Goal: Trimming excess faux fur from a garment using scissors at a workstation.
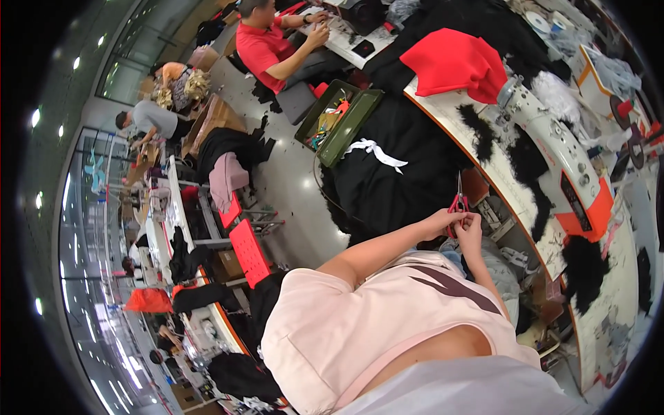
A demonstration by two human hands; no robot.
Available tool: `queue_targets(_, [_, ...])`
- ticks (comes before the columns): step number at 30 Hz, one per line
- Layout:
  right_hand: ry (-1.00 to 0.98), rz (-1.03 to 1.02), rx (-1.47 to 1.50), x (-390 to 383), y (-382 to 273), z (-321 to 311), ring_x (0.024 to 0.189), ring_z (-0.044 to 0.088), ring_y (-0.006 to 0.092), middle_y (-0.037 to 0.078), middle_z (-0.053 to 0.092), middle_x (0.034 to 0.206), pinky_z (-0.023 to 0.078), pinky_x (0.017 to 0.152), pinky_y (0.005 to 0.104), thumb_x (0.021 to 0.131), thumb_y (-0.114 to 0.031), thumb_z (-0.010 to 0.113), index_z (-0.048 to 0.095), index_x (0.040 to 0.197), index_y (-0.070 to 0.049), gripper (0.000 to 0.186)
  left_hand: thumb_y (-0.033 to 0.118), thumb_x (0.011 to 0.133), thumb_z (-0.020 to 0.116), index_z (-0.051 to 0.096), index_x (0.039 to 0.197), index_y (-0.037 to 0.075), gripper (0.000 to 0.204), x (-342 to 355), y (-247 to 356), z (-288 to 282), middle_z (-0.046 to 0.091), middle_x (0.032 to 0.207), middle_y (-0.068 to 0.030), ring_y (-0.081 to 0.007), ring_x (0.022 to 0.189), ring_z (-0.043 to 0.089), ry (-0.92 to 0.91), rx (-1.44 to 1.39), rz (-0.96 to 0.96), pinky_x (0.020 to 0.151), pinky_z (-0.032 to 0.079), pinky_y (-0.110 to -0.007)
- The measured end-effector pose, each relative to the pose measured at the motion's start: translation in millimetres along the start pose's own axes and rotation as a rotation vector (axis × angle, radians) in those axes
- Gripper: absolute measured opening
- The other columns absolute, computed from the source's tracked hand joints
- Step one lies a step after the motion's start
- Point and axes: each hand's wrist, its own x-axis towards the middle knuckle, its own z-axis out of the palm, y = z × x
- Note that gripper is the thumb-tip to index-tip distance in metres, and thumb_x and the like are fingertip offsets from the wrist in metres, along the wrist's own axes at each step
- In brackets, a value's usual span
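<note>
A pair of scissors with red handles points its slim metal blades away from me, above my lap. My left hand is closed at the left side of the handles. Pressed up against it, my right hand has its fingers pinched together around the lower part of the handles. The hands overlap, so the exact grip of each finger is hidden. Just beyond the blades lies a large heap of black fabric, with a white cloth strip on top.
On my right, a white sewing table carries a sewing machine, red fabric and black scraps. An open green toolbox sits by the heap. A person in red works ahead; red stools stand left.
</note>
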Motion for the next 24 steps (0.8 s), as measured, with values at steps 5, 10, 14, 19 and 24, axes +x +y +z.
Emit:
queue_targets(5, [0.032,0.114,-0.020,40,58,-10,0.073,0.064,0.0173,0.016,0.065,0.084,0.051,0.063,0.0285,0.077,-0.020,0.074,0.050,0.102,0.007,0.044,0.047,0.093,0.052,0.057,0.112,0.011,0.041,5,-1,-7,0.059,0.094,0.0020,-0.0098,0.079,0.055,-0.090,0.017,0.101,0.074,0.044,-0.024])
queue_targets(10, [-0.290,0.625,0.167,44,42,-27,0.042,0.048,0.0115,0.000,0.050,0.056,0.034,0.038,0.0250,0.073,-0.028,0.080,0.057,0.075,-0.004,0.033,0.047,0.092,0.052,0.052,0.129,0.007,0.054,-9,-45,-45,0.063,0.110,-0.0021,-0.0164,0.096,0.061,0.144,0.040,0.191,0.080,0.045,-0.024])
queue_targets(14, [-0.352,0.621,0.009,51,89,-42,0.040,0.048,0.0148,0.002,0.050,0.053,0.037,0.037,0.0288,0.070,-0.028,0.081,0.058,0.071,-0.004,0.033,0.036,0.091,0.056,0.064,0.110,0.002,0.040,-26,-121,-106,0.069,0.095,-0.0095,-0.0171,0.085,0.065,0.623,0.233,0.243,0.074,0.050,-0.029])
queue_targets(19, [-0.525,0.270,-1.016,48,142,-57,0.048,0.057,0.0225,0.009,0.056,0.055,0.044,0.044,0.0372,0.075,-0.025,0.074,0.063,0.069,0.003,0.031,0.031,0.089,0.055,0.066,0.098,-0.002,0.035,-82,-241,-165,0.069,0.085,-0.0133,-0.0200,0.076,0.066,1.037,-0.004,0.201,0.070,0.050,-0.033])
queue_targets(24, [-0.651,0.467,-1.179,34,254,-116,0.061,0.066,0.0315,0.018,0.064,0.064,0.050,0.056,0.0427,0.077,-0.028,0.067,0.065,0.073,0.004,0.032,0.026,0.082,0.055,0.067,0.089,0.000,0.029,-140,-378,-190,0.066,0.083,-0.0224,-0.0387,0.082,0.064,1.382,0.051,-0.072,0.077,0.050,-0.044])
